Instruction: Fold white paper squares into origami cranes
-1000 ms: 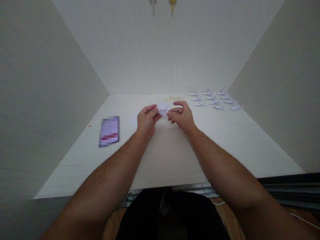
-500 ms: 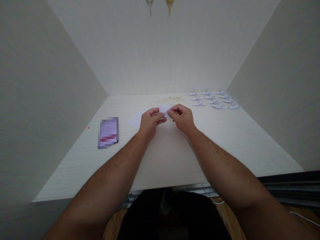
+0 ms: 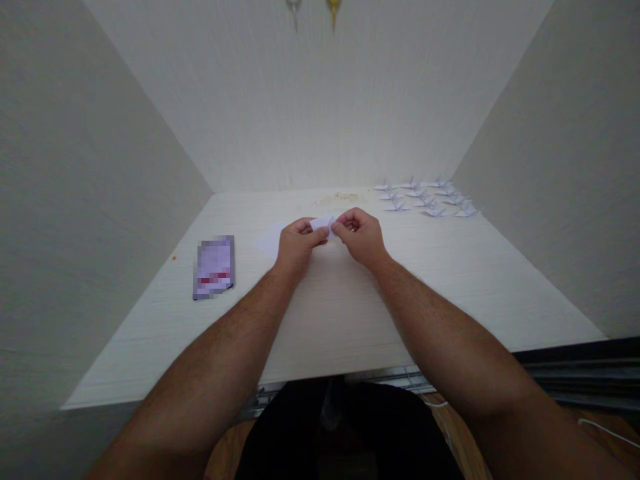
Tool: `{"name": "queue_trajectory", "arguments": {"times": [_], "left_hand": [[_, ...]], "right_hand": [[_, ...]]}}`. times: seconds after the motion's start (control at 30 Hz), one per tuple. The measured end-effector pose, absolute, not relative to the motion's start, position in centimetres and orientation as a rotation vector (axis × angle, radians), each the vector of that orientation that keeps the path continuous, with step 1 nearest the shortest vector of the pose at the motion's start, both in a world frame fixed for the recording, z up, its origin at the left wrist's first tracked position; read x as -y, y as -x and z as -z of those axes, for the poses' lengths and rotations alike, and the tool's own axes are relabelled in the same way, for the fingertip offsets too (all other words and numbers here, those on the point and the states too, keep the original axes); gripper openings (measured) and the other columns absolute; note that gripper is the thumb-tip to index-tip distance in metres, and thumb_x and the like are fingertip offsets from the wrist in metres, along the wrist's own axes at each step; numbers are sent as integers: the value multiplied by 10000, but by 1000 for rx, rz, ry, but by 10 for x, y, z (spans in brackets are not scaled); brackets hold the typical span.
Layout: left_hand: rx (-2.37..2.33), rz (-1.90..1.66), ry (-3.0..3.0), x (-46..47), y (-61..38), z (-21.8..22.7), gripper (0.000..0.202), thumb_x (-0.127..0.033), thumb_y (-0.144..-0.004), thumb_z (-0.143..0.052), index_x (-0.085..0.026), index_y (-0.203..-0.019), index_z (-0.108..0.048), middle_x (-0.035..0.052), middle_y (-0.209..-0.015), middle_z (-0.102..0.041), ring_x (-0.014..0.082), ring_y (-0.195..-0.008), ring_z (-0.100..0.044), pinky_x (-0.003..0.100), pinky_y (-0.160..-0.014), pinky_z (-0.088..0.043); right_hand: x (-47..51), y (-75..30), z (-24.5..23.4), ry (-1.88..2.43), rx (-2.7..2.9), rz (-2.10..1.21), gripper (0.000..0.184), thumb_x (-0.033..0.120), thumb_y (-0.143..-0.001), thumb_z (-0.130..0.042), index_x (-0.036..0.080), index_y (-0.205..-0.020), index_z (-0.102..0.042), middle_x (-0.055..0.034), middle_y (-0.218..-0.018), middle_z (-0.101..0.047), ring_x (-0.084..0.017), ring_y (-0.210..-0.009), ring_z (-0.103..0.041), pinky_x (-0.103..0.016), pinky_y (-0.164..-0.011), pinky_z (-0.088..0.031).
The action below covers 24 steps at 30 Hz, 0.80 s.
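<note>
A small folded piece of white paper (image 3: 321,224) is held between my two hands above the middle of the table. My left hand (image 3: 298,245) grips its left side, with the thumb lying over the front. At the right edge, the thumb and fingertips of my right hand (image 3: 361,235) pinch the paper. My fingers cover parts of it, so the exact fold cannot be made out. Partly behind my left hand, more white paper (image 3: 269,241) lies flat on the table.
Several folded white paper cranes (image 3: 425,198) stand in rows at the back right. A blurred purple device or packet (image 3: 214,267) lies on the left of the white table (image 3: 330,320), near a tiny orange bit (image 3: 175,258). Brownish marks (image 3: 340,198) show near the back wall.
The paper between my hands has tilted and shows a narrower face. Both hands stay close together and keep hold of it; the whole view has shifted slightly.
</note>
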<state>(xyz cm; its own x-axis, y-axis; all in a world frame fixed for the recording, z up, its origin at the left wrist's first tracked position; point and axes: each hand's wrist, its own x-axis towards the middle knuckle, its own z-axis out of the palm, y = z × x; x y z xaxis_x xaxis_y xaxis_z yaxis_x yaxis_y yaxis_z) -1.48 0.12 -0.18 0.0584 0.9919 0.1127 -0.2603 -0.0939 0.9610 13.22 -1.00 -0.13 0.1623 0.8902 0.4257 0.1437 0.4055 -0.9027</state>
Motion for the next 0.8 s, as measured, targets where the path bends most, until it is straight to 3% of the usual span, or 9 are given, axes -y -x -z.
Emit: {"name": "queue_trajectory", "arguments": {"times": [0.5, 0.8], "left_hand": [[-906, -1342, -1118, -1, 14, 3, 326, -304, -557, -880, -165, -790, -700, 8, -758, -706, 123, -686, -636, 270, -679, -537], [-830, -1302, -1056, 1, 15, 0, 336, -352, -580, -895, -170, -794, -711, 7, -774, -696, 130, -729, -643, 296, -726, -557]], "right_hand": [[15, -130, -5, 1199, 1318, -621, 162, 313, -733, -682, 204, -671, -578, 46, -575, -564, -106, -541, -476, -263, -556, -398], [20, -129, -3, 1197, 1451, -416, 143, 295, -783, -664, 204, -691, -604, 31, -608, -619, -113, -555, -523, -271, -588, -419]]}}
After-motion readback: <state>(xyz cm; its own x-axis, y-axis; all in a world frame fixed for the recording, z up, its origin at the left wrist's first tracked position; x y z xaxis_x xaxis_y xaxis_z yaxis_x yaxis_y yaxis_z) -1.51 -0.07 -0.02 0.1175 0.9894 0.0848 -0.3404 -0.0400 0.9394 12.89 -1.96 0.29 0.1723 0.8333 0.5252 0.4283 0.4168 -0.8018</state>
